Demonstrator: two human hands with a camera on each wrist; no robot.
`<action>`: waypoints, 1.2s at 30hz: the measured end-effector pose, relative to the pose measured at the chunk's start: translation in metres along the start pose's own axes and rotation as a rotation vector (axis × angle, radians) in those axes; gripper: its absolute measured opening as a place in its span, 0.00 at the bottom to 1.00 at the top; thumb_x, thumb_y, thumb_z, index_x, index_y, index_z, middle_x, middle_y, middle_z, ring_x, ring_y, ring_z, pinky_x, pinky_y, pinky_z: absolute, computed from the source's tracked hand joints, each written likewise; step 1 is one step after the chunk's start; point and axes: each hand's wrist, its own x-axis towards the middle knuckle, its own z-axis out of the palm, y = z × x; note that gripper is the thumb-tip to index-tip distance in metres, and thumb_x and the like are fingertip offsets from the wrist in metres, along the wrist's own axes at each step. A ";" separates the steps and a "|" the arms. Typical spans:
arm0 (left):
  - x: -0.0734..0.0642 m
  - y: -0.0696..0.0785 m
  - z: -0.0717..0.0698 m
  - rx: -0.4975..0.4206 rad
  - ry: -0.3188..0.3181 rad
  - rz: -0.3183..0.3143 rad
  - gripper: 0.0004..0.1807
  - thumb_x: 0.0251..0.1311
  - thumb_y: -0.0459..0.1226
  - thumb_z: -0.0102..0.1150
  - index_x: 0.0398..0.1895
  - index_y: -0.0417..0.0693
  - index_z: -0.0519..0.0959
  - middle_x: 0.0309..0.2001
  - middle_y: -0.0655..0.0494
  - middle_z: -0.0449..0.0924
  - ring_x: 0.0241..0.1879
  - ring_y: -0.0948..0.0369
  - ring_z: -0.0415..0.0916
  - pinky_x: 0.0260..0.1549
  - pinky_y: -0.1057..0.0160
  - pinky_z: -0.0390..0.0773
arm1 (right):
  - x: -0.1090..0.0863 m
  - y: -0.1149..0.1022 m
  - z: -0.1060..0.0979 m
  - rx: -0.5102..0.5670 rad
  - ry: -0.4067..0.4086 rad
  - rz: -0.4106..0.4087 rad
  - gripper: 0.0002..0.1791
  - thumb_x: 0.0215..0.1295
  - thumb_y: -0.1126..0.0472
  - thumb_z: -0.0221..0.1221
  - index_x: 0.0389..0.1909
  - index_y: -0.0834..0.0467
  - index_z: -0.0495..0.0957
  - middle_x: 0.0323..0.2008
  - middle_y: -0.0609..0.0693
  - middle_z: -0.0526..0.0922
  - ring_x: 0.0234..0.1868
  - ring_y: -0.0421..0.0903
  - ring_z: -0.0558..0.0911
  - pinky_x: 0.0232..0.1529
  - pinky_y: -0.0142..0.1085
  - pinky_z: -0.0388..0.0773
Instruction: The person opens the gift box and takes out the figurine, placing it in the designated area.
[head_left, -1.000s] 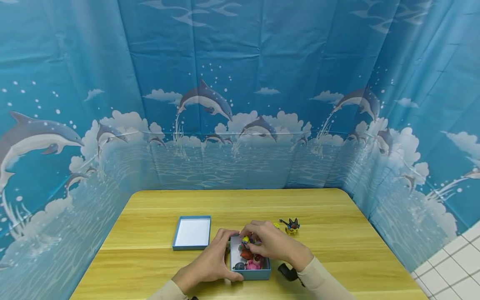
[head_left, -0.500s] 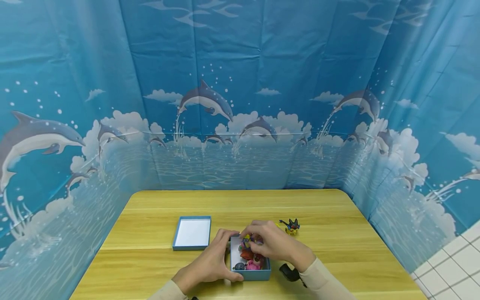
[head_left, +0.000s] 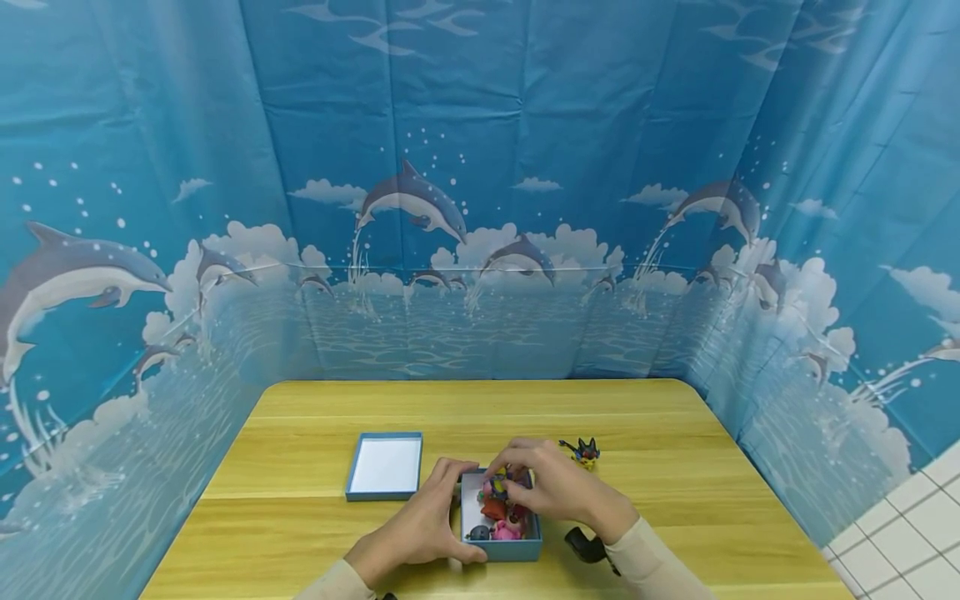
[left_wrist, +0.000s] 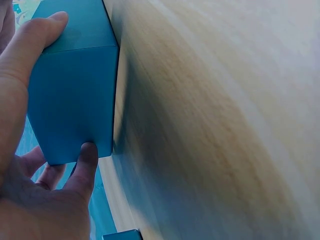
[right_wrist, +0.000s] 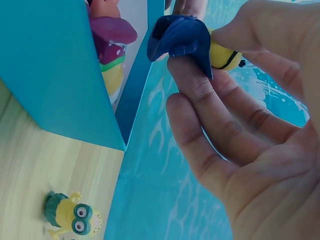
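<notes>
A blue box with a white inside stands at the table's front middle. My left hand grips its left side, thumb on the near wall and fingers at the far corner; the left wrist view shows the thumb flat on the box wall. Over the box, my right hand pinches a small yellow toy figure with a dark blue part, between thumb and fingers. Inside lie a pink figure, a dark grey one, an orange-red one and a purple-capped figure.
A shallow blue lid, white inside up, lies left of the box. Behind my right hand stands a black-eared figure. A yellow goggle-eyed figure is on the table beside the box. A dolphin-print curtain surrounds the table.
My right hand has shifted slightly right, and the toy figure in its fingers has turned and moved a little. The left hand and the box have stayed in place.
</notes>
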 end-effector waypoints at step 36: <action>0.002 -0.001 0.001 -0.013 0.001 -0.014 0.70 0.51 0.65 0.92 0.92 0.54 0.61 0.80 0.52 0.68 0.72 0.56 0.77 0.75 0.46 0.83 | -0.008 0.004 -0.013 -0.091 0.143 0.047 0.16 0.82 0.57 0.74 0.64 0.52 0.88 0.52 0.47 0.96 0.47 0.36 0.93 0.50 0.34 0.92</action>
